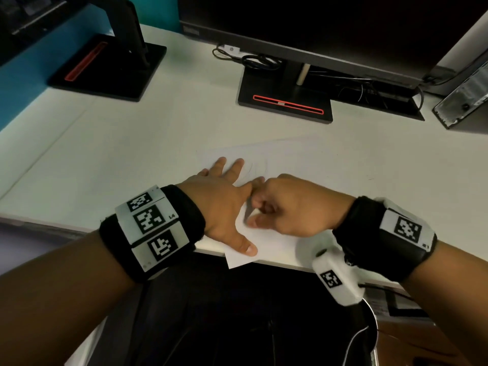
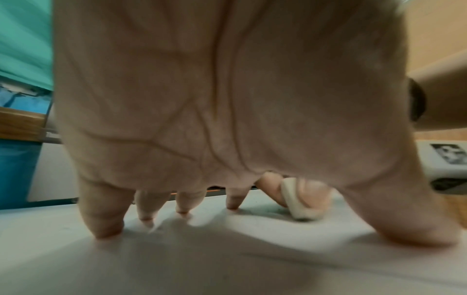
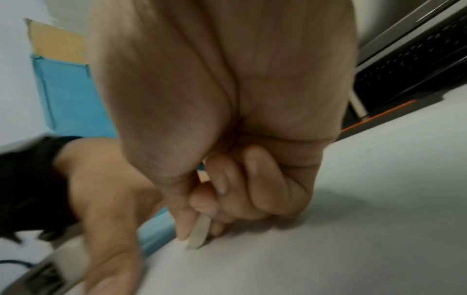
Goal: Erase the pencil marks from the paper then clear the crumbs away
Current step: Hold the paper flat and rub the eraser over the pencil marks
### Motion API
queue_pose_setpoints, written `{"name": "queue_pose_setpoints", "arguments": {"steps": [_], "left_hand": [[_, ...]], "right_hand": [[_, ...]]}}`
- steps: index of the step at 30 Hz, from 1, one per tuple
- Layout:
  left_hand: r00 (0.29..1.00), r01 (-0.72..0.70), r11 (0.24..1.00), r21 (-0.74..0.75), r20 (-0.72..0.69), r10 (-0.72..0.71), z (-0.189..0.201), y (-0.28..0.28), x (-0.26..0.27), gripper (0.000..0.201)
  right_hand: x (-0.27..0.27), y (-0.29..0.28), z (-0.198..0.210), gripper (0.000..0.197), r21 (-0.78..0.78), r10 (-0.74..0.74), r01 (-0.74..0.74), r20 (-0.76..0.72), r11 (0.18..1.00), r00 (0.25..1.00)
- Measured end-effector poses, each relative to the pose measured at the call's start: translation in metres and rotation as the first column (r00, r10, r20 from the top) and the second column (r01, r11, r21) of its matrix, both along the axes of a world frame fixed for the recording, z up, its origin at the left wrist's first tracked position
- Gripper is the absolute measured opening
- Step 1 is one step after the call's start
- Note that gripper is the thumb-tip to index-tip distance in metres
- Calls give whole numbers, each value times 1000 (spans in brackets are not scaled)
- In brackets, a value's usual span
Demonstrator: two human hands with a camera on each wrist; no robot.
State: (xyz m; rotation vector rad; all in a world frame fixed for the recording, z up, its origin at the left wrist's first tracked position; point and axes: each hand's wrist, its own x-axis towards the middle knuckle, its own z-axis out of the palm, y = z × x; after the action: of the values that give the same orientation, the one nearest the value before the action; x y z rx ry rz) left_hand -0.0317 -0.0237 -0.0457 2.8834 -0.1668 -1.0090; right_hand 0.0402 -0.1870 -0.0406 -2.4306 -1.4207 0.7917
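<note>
A white sheet of paper lies on the white desk, its near corner hanging over the front edge. Faint pencil marks show beyond the fingers. My left hand lies flat on the sheet with fingers spread, pressing it down; the same hand fills the left wrist view, its fingertips on the surface. My right hand sits just right of it, curled, pinching a small white eraser whose lower edge meets the paper. The eraser shows past the left palm, and the eraser also shows in the right wrist view.
A monitor stand with a red-edged slot stands beyond the paper, a second stand at the back left. Cables lie behind the base. A computer case sits at the far right. The desk's front edge runs under my wrists.
</note>
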Motion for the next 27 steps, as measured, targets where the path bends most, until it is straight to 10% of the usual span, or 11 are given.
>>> {"name": "queue_pose_setpoints", "arguments": {"steps": [7, 13, 22, 27], "left_hand": [[1000, -1, 1000, 19, 14, 1, 2, 0, -1, 131], [1000, -5, 1000, -1, -12, 5, 0, 0, 1, 138], [1000, 4, 1000, 22, 17, -5, -2, 2, -1, 146], [1000, 10, 1000, 19, 1, -10, -2, 2, 1, 145]], "right_hand": [[40, -9, 2, 43, 28, -142, 139, 252, 990, 957], [-12, 5, 1, 35, 21, 26, -25, -6, 999, 1000], [36, -2, 5, 47, 10, -178, 180, 191, 984, 965], [-1, 8, 2, 40, 12, -40, 40, 3, 999, 999]]}}
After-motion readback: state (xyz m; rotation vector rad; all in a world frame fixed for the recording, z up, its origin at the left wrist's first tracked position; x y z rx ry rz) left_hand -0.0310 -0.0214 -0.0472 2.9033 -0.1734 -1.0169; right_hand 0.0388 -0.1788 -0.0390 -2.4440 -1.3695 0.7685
